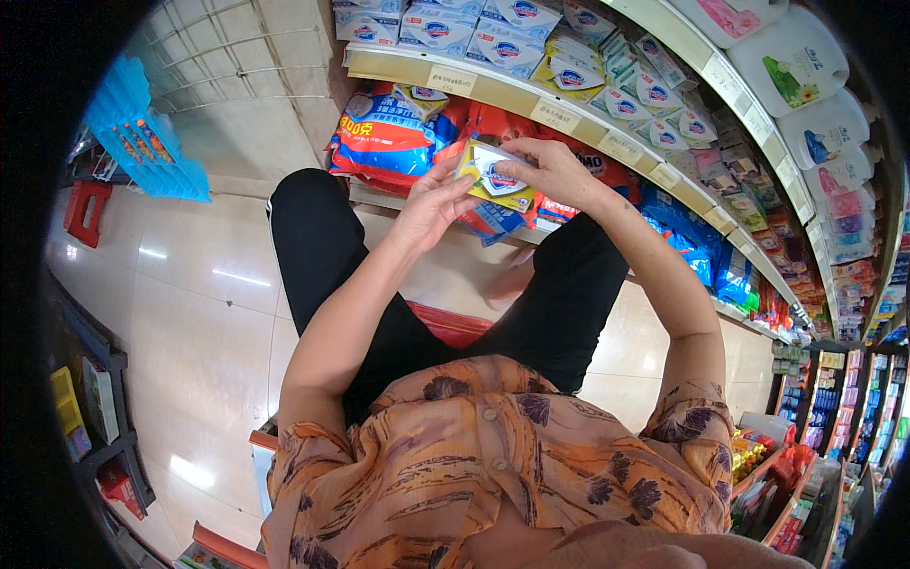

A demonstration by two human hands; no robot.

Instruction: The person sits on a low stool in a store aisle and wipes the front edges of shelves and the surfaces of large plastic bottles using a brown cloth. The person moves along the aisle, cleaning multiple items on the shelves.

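Note:
Both my hands hold a yellow and white Safeguard soap box (498, 178) in front of the lower shelf. My left hand (434, 203) grips the box's left end, thumb on its front. My right hand (551, 171) holds its upper right side, with fingers over the top edge. Just behind are red and blue detergent bags (384, 142) on the bottom shelf, and another yellow soap box (421, 103) lies on top of one. On the shelf above stand white and blue soap boxes (437, 32) beside yellow ones (569, 73).
Large white bottles (796, 64) line a higher shelf at the right. A wire grid (238, 71) and a blue hanging display (146, 139) are at the upper left. Dark shelving (106, 398) stands at the lower left. A red seat (449, 323) shows between my legs.

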